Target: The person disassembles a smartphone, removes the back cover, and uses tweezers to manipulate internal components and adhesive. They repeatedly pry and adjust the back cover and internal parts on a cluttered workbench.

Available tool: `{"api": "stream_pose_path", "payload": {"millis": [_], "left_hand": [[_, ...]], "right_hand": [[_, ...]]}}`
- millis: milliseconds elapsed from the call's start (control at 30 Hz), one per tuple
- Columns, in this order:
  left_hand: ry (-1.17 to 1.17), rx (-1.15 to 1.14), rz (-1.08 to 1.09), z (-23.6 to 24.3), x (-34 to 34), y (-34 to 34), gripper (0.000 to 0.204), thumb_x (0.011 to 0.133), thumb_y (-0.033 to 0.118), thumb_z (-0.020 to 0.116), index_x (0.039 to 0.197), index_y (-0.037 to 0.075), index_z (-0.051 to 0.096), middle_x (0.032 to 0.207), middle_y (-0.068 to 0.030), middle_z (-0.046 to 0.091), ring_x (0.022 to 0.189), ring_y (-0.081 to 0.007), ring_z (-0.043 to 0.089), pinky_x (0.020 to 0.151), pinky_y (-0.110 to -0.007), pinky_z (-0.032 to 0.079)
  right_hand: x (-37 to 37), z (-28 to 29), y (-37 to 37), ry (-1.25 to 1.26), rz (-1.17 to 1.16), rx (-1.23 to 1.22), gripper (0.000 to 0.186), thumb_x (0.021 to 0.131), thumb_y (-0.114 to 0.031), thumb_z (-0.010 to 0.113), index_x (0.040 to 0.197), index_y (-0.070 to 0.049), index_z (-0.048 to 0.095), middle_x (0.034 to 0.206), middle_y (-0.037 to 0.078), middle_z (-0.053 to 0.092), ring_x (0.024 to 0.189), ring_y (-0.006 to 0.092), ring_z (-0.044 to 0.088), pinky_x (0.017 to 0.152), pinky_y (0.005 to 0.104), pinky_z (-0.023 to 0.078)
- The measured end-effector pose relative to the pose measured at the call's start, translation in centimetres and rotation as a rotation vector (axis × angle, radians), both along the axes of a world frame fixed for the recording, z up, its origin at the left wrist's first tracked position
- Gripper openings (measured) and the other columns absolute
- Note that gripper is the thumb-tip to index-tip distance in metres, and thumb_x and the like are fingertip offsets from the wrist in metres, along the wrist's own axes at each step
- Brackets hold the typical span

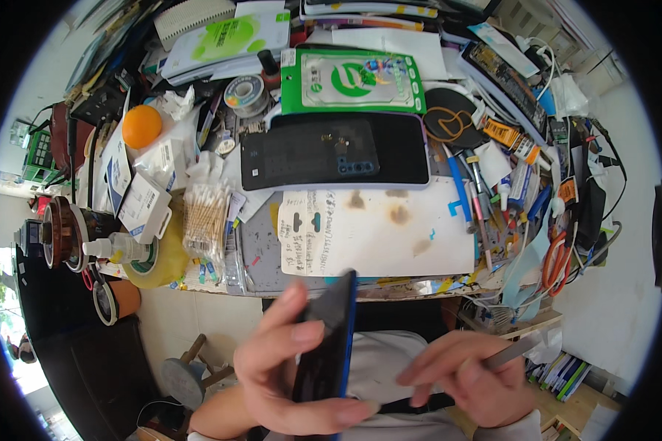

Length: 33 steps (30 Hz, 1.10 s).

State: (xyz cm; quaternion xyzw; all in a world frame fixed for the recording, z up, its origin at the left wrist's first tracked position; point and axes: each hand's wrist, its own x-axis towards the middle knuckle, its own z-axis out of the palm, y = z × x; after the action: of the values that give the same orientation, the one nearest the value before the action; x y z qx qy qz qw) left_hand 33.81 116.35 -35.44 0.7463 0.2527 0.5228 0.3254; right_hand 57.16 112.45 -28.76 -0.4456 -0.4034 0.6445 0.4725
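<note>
My left hand [261, 375] is closed around a smartphone [332, 327] with a dark face and a blue edge. It holds the phone tilted on edge, off the near side of the table and above my lap. To its right, my right hand [485, 386] grips a slim grey tool [513, 350] between thumb and fingers. The tool's end points up and to the right; its kind cannot be made out. On the table beyond, a dark phone back cover [294, 151] with a camera window lies on a black panel [404, 147] with a pale purple rim.
A stained white card [375, 235] lies at the table's front. At left are cotton swabs [204, 220], a yellow tape roll [158, 264], an orange [142, 126] and a solder spool [246, 94]. Pens, glue tubes [511, 140], cables and orange-handled scissors [555, 261] crowd the right.
</note>
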Motion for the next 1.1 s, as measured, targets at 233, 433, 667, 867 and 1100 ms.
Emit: {"api": "stream_pose_path", "payload": {"millis": [233,433,667,867,1100], "left_hand": [[0.694,0.703,0.281,0.5,0.3,2.3,0.051,0.087,0.041,0.081,0.134,0.053,0.062,0.163,-0.009,0.031,0.155,-0.0369,0.026,0.121,-0.07,0.021],[0.548,0.493,0.409,-0.5,0.4,2.6,0.069,0.093,0.022,0.073,0.153,0.027,0.041,0.163,-0.0263,0.027,0.154,-0.0455,0.025,0.121,-0.069,0.02],[-0.747,-1.018,-0.021,1.9,2.7,2.1,0.076,0.093,0.012,0.065,0.159,0.001,0.03,0.158,-0.0288,0.039,0.145,-0.047,0.043,0.121,-0.056,0.036],[-0.494,-1.103,-0.029,2.9,5.6,1.8,0.101,0.077,0.014,0.085,0.16,0.007,0.027,0.12,-0.0148,0.06,0.116,-0.0296,0.064,0.106,-0.049,0.051],[-0.482,-1.078,0.01,2.7,6.3,1.9,0.099,0.075,0.01,0.084,0.158,0.006,0.03,0.104,-0.0063,0.058,0.099,-0.0192,0.064,0.102,-0.046,0.053]], "right_hand": [[0.4,-1.6,-0.2,-0.182,0.263,0.117,0.037,0.09,-0.007,0.08,0.123,0.006,0.069,0.092,0.008,0.072,0.053,0.002,0.045,0.047,0.0214,0.031],[0.1,-2.2,-0.8,-0.105,0.102,0.032,0.039,0.094,-0.004,0.075,0.131,0.005,0.067,0.079,0.0,0.068,0.061,-0.0016,0.042,0.051,0.0195,0.031],[0.9,-3.0,0.3,-0.356,0.025,0.306,0.046,0.092,-0.002,0.072,0.137,0.003,0.064,0.088,0.007,0.074,0.063,0.01,0.061,0.056,0.0227,0.045],[-0.4,-4.0,0.5,-0.642,-0.051,0.574,0.043,0.086,-0.002,0.075,0.128,0.002,0.068,0.102,0.013,0.077,0.078,0.0258,0.074,0.066,0.0299,0.059],[-0.8,-4.2,0.4,-0.698,-0.119,0.687,0.033,0.078,0.0,0.079,0.109,0.006,0.07,0.092,0.018,0.074,0.076,0.0323,0.074,0.066,0.0361,0.061]]}}
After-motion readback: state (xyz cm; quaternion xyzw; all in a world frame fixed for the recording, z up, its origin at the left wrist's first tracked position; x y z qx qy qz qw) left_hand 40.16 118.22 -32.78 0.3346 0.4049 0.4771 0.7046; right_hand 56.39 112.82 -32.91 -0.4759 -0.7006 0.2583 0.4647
